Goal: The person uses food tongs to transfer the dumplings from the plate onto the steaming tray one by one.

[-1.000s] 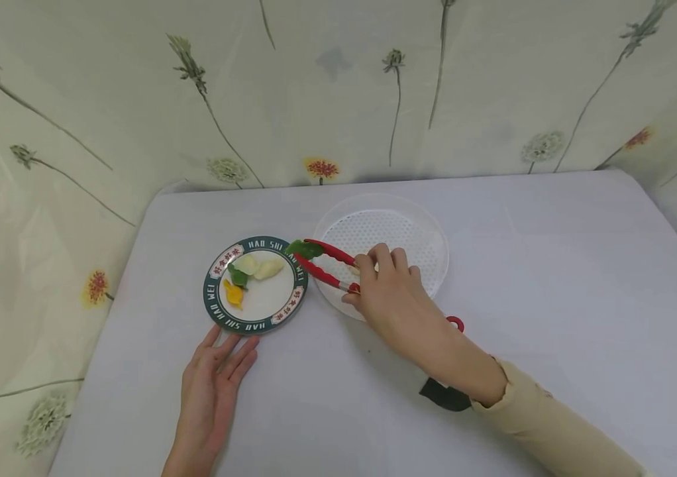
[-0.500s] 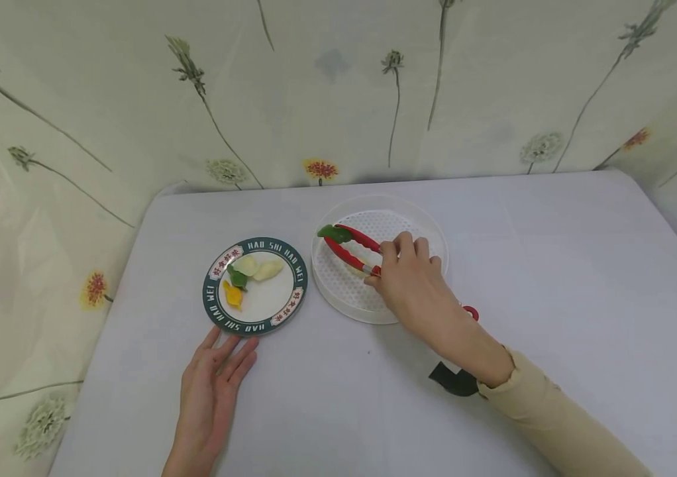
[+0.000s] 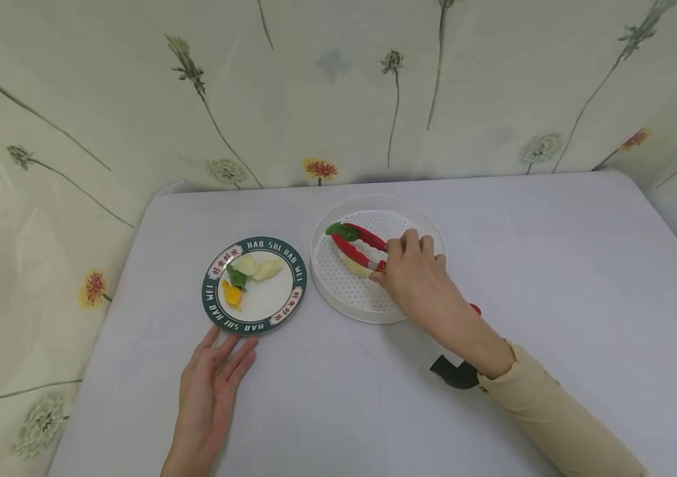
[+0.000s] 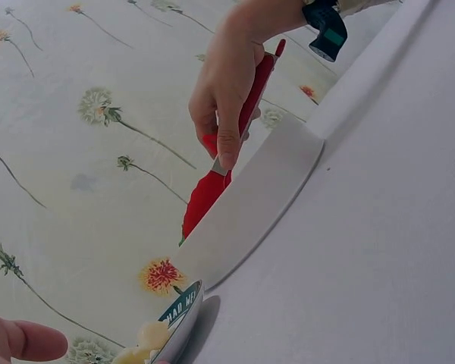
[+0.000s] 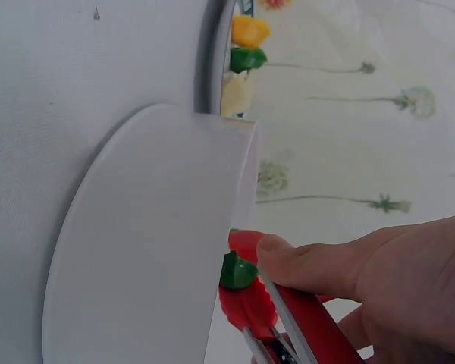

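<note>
My right hand grips red-tipped tongs over a round white steamer tray with a perforated bottom. Between the tong tips is a small green dumpling-like piece, low inside the tray wall. A pale yellow piece lies in the tray, partly covered by the tongs. At the near rim of a green-bordered plate, my left hand rests with its fingers extended. On that plate lie two pale pieces, a green one and a yellow one.
A white cloth covers the table. Just behind its far edge hangs a flowered curtain. The plate stands close to the left of the tray. A dark wrist camera mount sits under my right wrist.
The tongs carried the green piece rightward from the plate's edge to above the tray, then lower into it. My left hand and the plate stayed almost still.
</note>
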`<state>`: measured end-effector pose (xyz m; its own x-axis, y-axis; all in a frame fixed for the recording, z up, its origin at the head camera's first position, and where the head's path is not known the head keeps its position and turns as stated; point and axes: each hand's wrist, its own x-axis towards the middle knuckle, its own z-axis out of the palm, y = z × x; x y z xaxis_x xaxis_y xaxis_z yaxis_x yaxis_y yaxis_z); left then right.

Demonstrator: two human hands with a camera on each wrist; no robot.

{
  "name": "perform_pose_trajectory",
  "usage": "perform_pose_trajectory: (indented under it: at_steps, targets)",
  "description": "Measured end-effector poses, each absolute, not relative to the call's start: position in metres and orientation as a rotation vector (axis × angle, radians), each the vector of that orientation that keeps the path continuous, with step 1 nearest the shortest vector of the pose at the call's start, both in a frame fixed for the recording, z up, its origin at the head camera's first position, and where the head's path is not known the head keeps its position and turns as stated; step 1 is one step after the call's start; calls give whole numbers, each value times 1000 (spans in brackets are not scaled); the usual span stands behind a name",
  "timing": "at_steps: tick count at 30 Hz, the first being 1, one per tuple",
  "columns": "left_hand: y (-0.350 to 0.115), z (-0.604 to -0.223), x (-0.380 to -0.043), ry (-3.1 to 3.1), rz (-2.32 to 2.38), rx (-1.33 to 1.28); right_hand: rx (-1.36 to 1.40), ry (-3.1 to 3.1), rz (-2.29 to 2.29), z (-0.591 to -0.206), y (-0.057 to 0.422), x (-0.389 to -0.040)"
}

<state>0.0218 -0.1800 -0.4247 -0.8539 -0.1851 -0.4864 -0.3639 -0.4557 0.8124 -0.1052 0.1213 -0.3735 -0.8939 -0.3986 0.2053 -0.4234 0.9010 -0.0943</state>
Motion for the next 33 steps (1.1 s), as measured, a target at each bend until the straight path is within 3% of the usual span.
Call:
perform_pose_trajectory:
  at_steps: [33]
  targets:
    - [-180, -426, 22, 1570, 2473, -784, 733, -2833, 169, -359, 97, -82]
